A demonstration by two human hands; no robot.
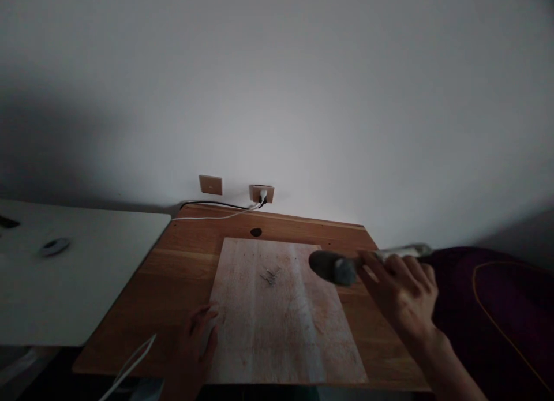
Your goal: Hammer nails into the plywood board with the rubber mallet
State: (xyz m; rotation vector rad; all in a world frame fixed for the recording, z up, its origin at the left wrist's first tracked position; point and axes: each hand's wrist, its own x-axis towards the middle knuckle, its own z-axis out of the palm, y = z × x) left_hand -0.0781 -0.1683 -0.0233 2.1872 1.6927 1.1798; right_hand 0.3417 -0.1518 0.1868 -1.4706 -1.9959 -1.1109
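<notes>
My right hand [404, 291] is closed around the handle of a hammer [332, 267], held up over the right side of a pale, worn wooden board [277, 337]. The hammer head is dark grey and slightly blurred. At the board's left edge lies my left hand [199, 337], its fingers apart and holding nothing. A small heap of loose nails [270, 276] rests on the upper middle of the board. Along the board's far edge runs a row of several tiny upright points [267, 256] that look like nails, too small to make out well.
The board lies on a brown wooden table [160, 285] against a grey wall. A wall socket [269, 194] has plugs and cables in it. To the left, a white table [108, 262] bears a computer mouse [55, 247]. Dark purple fabric [489, 297] is at the right.
</notes>
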